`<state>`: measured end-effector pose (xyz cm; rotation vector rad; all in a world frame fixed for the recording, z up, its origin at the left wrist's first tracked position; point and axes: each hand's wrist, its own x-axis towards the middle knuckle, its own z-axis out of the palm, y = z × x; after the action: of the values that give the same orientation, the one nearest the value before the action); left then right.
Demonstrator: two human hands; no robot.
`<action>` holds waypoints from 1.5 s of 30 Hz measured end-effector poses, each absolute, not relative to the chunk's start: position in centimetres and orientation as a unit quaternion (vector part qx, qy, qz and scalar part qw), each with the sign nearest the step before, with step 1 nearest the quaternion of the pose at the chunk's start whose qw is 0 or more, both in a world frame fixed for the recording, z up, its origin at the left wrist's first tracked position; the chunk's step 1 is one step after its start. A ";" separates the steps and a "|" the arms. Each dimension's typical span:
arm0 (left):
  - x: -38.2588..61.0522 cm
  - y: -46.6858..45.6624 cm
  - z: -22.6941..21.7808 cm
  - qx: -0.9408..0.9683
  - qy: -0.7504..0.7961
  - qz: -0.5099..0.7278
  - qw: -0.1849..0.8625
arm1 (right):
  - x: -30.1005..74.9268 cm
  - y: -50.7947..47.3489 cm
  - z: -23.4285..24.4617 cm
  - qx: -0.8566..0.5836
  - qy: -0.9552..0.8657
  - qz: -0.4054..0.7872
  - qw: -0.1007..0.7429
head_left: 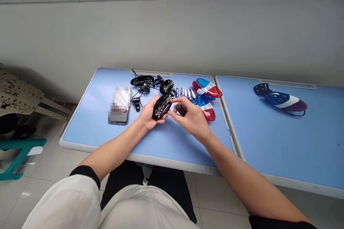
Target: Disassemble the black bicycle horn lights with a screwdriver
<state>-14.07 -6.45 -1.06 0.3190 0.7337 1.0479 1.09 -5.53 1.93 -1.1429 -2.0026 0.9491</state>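
Observation:
My left hand [149, 115] cradles a black oval battery housing [162, 106] with its open inside facing up. Metal contacts and what looks like a dark battery show in the housing. My right hand [191, 115] is at the housing's right edge, its index fingertip and thumb touching or very near it. A short black object [180, 110], perhaps a tool handle, sits in the curled fingers of that hand. Just behind my hands lie several blue-and-silver batteries [185, 92]. Two similar opened black housings, one upper [142, 80] and one nearer [167, 86], rest at the back with cables.
Blue, white and red oval shells [207, 88] are stacked right of my hands. A phone-like device [119, 113], partly blurred, lies at left. Black clamps [137, 103] with wires are between. On the adjoining right table [282, 143] lies another coloured shell unit [285, 101].

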 end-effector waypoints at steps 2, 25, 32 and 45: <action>-14.0 -6.4 -1.0 0.153 0.339 0.480 0.795 | 1.0 -5.4 1.7 -0.456 -0.718 0.400 0.343; -11.6 -7.3 -2.0 0.300 0.462 0.624 0.555 | -0.6 -4.3 0.8 -0.371 -0.139 0.858 0.327; -11.2 -7.0 -2.8 0.364 0.457 0.658 0.475 | -0.6 -3.8 0.9 -0.340 -0.114 0.883 0.303; -11.0 -7.5 -2.7 0.359 0.497 0.638 0.466 | -0.3 -3.4 0.4 -0.326 -0.134 0.883 0.311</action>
<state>-10.96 -7.45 -2.66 0.8823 1.2193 1.5675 -0.33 -3.44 0.45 -0.8593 -0.3524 2.3301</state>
